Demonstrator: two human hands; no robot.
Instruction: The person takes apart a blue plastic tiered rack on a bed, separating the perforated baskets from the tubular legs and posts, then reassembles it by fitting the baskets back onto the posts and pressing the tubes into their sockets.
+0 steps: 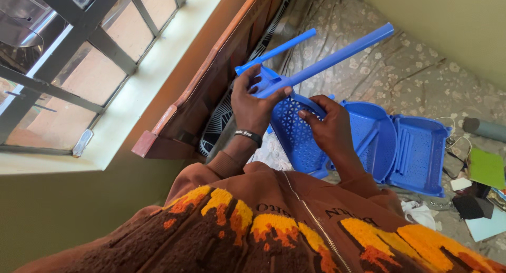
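— Where are we? Our left hand [253,101] has its fingers clenched round the blue pole [337,54] where it meets the perforated blue tray [295,133], above the bed [411,67].

— And our right hand [329,122] grips the tray's rim. Seating the pole squarely looks next.

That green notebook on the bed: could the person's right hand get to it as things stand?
Probably not at once. The right hand grips the blue perforated shelf piece, and the green notebook lies far off, beyond two more blue trays.
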